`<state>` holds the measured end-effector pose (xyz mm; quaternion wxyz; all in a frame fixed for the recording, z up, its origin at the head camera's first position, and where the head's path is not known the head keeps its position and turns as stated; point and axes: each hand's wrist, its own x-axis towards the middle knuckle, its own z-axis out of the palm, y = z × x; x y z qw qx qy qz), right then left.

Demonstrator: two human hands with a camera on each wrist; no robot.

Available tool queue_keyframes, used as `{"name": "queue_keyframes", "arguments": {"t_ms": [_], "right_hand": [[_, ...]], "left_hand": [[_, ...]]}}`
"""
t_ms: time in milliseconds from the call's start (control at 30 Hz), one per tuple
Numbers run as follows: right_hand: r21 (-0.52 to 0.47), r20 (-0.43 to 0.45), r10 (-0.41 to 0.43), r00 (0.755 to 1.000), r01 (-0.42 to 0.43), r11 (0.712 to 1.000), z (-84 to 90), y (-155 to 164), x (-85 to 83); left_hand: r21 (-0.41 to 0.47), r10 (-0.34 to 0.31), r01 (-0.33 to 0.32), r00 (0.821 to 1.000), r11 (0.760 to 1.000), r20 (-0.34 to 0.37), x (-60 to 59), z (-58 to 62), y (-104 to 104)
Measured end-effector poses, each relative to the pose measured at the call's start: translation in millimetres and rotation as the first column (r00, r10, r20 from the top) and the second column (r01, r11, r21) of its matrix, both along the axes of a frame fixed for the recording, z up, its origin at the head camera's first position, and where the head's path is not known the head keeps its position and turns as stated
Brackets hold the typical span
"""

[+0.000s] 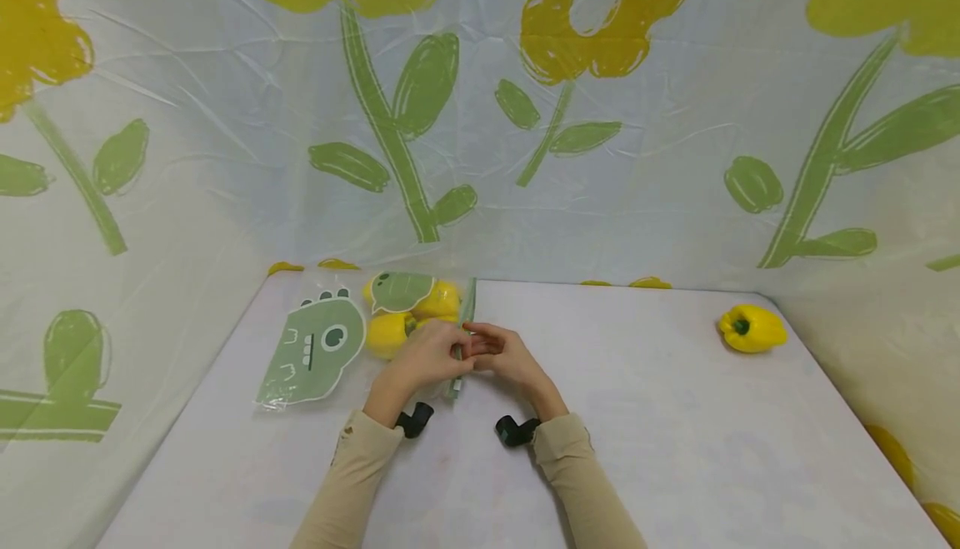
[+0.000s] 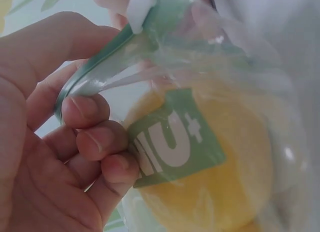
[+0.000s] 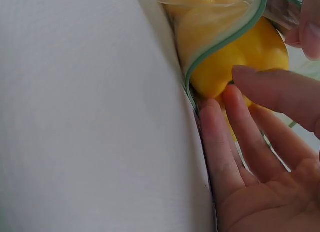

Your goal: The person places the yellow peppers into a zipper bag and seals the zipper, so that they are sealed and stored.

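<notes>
So both hands are bunched up at the mouth of a clear plastic zip bag with a green dinosaur print [image 1: 318, 349], which lies flat on the white table [image 1: 675, 416] toward the back left, just in front of the person. The bag's green zip strip [image 1: 459, 341] is the bit that matters: it's on the bag's right edge and runs roughly front to back, so the opening faces right, straight at the hands, with the bag body stretching off to the left. The left hand [image 1: 427, 355] sits over the bag side and is the one actually gripping; in the left wrist view its fingers [image 2: 92, 134] are curled round the strip, pinching the soft crinkly film up near a small white slider tab [image 2: 140, 9]. The right hand [image 1: 504, 353] comes in from the open side, fingers [image 3: 225, 142] fairly straight and laid against the zip edge, touching it rather than clamping, as far as I can tell. Inside are smooth, glossy yellow bell peppers [image 1: 408, 316], rounded and lumpy, pressed right up against the opening. A green label with white lettering [image 2: 172, 139] sits on the film over one of them. One more yellow bell pepper with a green stem [image 1: 752, 328] lies loose well off to the right, much nearer the right hand. A floral plastic sheet [image 1: 480, 116] covers the walls.
</notes>
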<state>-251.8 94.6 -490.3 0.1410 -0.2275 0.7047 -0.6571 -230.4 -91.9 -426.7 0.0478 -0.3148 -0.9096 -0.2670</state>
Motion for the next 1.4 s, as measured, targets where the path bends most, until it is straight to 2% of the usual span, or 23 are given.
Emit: {"name": "queue_keyframes", "arguments": {"t_ms": [100, 333, 533, 600, 700, 800, 900, 1033, 1100, 1167, 1233, 1333, 1400], "right_hand": [[0.001, 0.022, 0.009, 1.000, -0.009, 1.000, 0.3, -1, 1.5], [0.046, 0.029, 0.030, 0.999, -0.031, 0.998, 2.8, -2, 1.2], [0.085, 0.013, 0.049, 0.999, -0.050, 0.995, 23.1, 19, -3.4], [0.094, -0.024, 0.037, 0.999, -0.034, 0.995, 32.4, 37, -8.3], [0.152, -0.129, -0.014, 0.992, 0.034, 0.988, 48.5, 71, -17.1], [0.259, -0.271, -0.090, 0.958, 0.162, 0.952, 66.7, 107, -21.6], [0.358, -0.402, -0.127, 0.907, 0.283, 0.890, 85.3, 141, -21.2], [0.457, -0.544, -0.125, 0.830, 0.418, 0.785, 105.0, 185, -16.8], [0.504, -0.606, -0.108, 0.788, 0.485, 0.715, 111.3, 209, -15.2], [0.552, -0.650, -0.095, 0.754, 0.554, 0.623, 114.2, 235, -14.4], [0.603, -0.668, -0.085, 0.740, 0.604, 0.520, 113.5, 260, -13.7], [0.676, -0.646, -0.108, 0.756, 0.632, 0.378, 104.3, 292, -9.6], [0.708, -0.630, -0.124, 0.766, 0.633, 0.314, 93.0, 308, -5.3]], "left_hand": [[-0.005, 0.014, -0.014, 1.000, 1.000, -0.008, 1.5, 0.1, -1], [0.002, 0.037, -0.037, 0.999, 0.999, 0.030, 2.3, -0.5, -1], [0.000, 0.052, -0.053, 0.997, 0.999, 0.060, -0.7, -1.3, -3], [-0.005, 0.052, -0.052, 0.997, 0.999, 0.062, -0.5, -0.7, -3], [-0.010, 0.056, -0.056, 0.997, 0.998, 0.054, 0.7, 0.1, -4], [-0.004, 0.053, -0.053, 0.998, 0.999, 0.040, 2.1, 0.8, -6], [0.006, 0.047, -0.047, 0.998, 0.999, 0.033, 2.9, 1.9, -7], [0.009, 0.038, -0.038, 0.998, 0.999, 0.044, 2.6, 1.3, -7], [0.007, 0.035, -0.035, 0.998, 0.999, 0.047, 2.2, 0.0, -7], [0.005, 0.028, -0.028, 0.999, 1.000, 0.042, 1.2, -1.8, -6], [0.007, 0.023, -0.023, 0.999, 1.000, 0.032, 0.8, -2.4, -5], [0.009, 0.016, -0.016, 1.000, 1.000, 0.021, 0.4, -2.1, -5], [0.008, 0.012, -0.012, 1.000, 1.000, 0.023, 0.7, -1.2, -4]]}}
